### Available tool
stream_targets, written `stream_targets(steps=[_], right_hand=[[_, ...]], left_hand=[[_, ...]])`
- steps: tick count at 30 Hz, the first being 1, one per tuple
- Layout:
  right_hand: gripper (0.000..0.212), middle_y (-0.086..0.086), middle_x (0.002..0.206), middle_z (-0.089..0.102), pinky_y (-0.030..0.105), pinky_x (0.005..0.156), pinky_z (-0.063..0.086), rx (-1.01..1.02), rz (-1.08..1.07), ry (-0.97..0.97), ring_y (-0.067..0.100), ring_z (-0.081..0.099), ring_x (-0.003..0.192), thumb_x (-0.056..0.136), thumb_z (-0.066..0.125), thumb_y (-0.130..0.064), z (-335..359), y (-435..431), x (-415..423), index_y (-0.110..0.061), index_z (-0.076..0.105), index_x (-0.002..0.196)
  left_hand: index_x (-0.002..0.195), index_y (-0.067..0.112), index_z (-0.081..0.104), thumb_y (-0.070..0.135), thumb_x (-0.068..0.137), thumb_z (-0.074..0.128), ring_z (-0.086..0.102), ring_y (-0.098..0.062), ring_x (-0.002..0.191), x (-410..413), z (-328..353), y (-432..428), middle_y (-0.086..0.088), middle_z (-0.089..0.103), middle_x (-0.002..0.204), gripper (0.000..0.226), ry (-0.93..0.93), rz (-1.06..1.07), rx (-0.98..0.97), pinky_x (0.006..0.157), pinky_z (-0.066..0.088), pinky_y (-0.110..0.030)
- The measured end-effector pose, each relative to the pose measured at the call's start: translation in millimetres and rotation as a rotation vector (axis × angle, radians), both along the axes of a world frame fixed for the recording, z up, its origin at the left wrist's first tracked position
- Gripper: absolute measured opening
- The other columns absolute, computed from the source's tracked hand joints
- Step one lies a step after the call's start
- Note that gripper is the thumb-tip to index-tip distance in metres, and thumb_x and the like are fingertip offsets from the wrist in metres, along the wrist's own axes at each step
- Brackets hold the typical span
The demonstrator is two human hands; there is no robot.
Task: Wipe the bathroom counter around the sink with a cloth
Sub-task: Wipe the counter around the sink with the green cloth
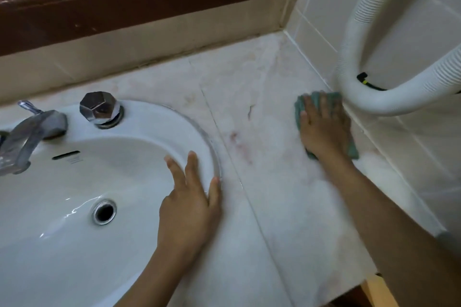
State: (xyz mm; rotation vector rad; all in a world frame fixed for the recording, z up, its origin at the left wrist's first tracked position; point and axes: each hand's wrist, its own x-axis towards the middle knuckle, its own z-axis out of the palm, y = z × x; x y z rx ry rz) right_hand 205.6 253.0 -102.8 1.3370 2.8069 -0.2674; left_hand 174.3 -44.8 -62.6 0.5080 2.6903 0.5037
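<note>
Head view, looking down on the counter (272, 182) and sink (197, 132).

Right hand (324, 129): at 3 o'clock in frame, palm down. Fingers are straight and slightly spread, lying flat on the cloth (298, 107). There is no curl and no pinch; the hand presses the cloth to the counter rather than clutching it.

Cloth: green, mostly hidden under the palm. Its edges show past the fingertips at the hand's 12 o'clock and beside the wrist at its 5 o'clock. It lies on the counter at the foot of the tiled wall (411, 144), well apart from the sink. It sits just beside the hose (369, 102), a white ribbed loop. Whether cloth and hose touch cannot be told.

Left hand (192, 204): toward 6 o'clock in frame, fingers straight, holding nothing. It rests on the sink rim at the basin's 3 o'clock side, fingertips pointing to 12 o'clock.

Counter: pale marble. A seam runs from 12 to 5 o'clock between the sink and the cloth. A reddish stain (239, 144) lies just right of the seam, between the two hands.

Sink: white, with the drain (104, 211) at 8 o'clock in frame. The knob (99, 109) and faucet (32, 137) stand on the back rim at 9 to 10 o'clock. A brown mirror frame (149, 2) runs across 12 o'clock.
</note>
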Motion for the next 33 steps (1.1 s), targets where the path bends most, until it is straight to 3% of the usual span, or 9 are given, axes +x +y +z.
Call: stream_targets(steps=[7, 10, 15, 20, 24, 26, 29, 31, 33], right_hand=[[0.052, -0.006, 0.162, 0.004, 0.05, 0.117, 0.005, -0.073, 0.252, 0.067, 0.029, 0.0, 0.148, 0.1, 0.017, -0.042, 1, -37, -111, -0.035, 0.013, 0.151], [0.052, -0.008, 0.161, 0.009, 0.049, 0.116, 0.006, -0.102, 0.266, 0.148, 0.025, 0.001, 0.148, 0.098, 0.021, -0.042, 0, -98, -71, -0.037, 0.02, 0.15], [0.052, -0.009, 0.16, 0.016, 0.044, 0.114, 0.014, -0.074, 0.36, 0.144, 0.023, 0.007, 0.148, 0.096, 0.027, -0.041, 9, -184, 85, -0.042, 0.023, 0.148], [0.057, -0.009, 0.161, 0.008, 0.046, 0.116, 0.015, 0.003, -0.056, 0.001, 0.022, 0.0, 0.148, 0.092, 0.006, -0.048, 5, -70, 127, -0.044, 0.012, 0.149], [0.052, -0.008, 0.162, 0.003, 0.048, 0.117, 0.006, -0.04, -0.186, 0.046, 0.027, -0.002, 0.148, 0.099, 0.015, -0.041, 4, -57, 86, -0.039, 0.011, 0.151], [0.052, -0.005, 0.162, 0.01, 0.049, 0.116, 0.01, -0.008, -0.095, 0.084, 0.028, 0.003, 0.148, 0.098, 0.019, -0.04, 2, -100, 77, -0.036, 0.019, 0.15], [0.053, -0.005, 0.16, 0.02, 0.05, 0.115, 0.016, -0.003, 0.247, 0.151, 0.028, 0.01, 0.148, 0.095, 0.028, -0.039, 5, -191, 103, -0.035, 0.029, 0.148], [0.053, -0.01, 0.161, 0.014, 0.046, 0.114, 0.011, -0.047, 0.428, 0.127, 0.023, 0.004, 0.149, 0.096, 0.03, -0.041, 9, -214, 141, -0.04, 0.023, 0.148], [0.053, -0.013, 0.161, 0.006, 0.044, 0.115, 0.014, -0.028, 0.388, 0.098, 0.02, 0.0, 0.149, 0.097, 0.023, -0.045, 8, -184, 173, -0.046, 0.016, 0.149]], left_hand=[[0.15, 0.035, 0.006, 0.059, 0.093, 0.026, 0.061, -0.04, 0.098, 2, 1, 0, -0.002, -0.01, 0.162, 0.065, 0.005, 0.015, 0.041, 0.077, 0.04, -0.036], [0.15, 0.035, 0.006, 0.058, 0.094, 0.028, 0.058, -0.042, 0.107, 5, 3, -1, -0.003, -0.01, 0.163, 0.064, 0.018, 0.022, 0.054, 0.078, 0.033, -0.035], [0.148, 0.036, 0.006, 0.06, 0.094, 0.029, 0.054, -0.045, 0.113, 6, 5, -3, -0.004, -0.005, 0.163, 0.064, 0.038, 0.012, 0.074, 0.085, 0.035, -0.04], [0.144, 0.034, 0.014, 0.058, 0.093, 0.031, 0.057, -0.049, 0.1, 6, 4, 0, -0.008, 0.002, 0.162, 0.06, 0.047, 0.025, 0.068, 0.08, 0.037, -0.043], [0.143, 0.032, 0.016, 0.057, 0.093, 0.033, 0.056, -0.05, 0.098, 8, 4, 0, -0.008, 0.004, 0.161, 0.058, 0.069, 0.037, 0.074, 0.079, 0.036, -0.043], [0.144, 0.033, 0.017, 0.058, 0.093, 0.034, 0.056, -0.05, 0.099, 8, 1, 0, -0.007, 0.007, 0.161, 0.059, 0.078, 0.044, 0.081, 0.079, 0.036, -0.044], [0.144, 0.034, 0.017, 0.062, 0.091, 0.034, 0.055, -0.049, 0.106, 7, -5, -3, -0.005, 0.012, 0.159, 0.063, 0.095, 0.05, 0.106, 0.088, 0.039, -0.047], [0.145, 0.034, 0.019, 0.065, 0.088, 0.032, 0.053, -0.045, 0.114, 6, -7, -7, -0.003, 0.02, 0.158, 0.066, 0.095, 0.042, 0.145, 0.095, 0.037, -0.048], [0.146, 0.033, 0.02, 0.063, 0.087, 0.032, 0.051, -0.04, 0.121, 6, -8, -11, 0.0, 0.026, 0.156, 0.068, 0.074, 0.054, 0.18, 0.1, 0.034, -0.047]])
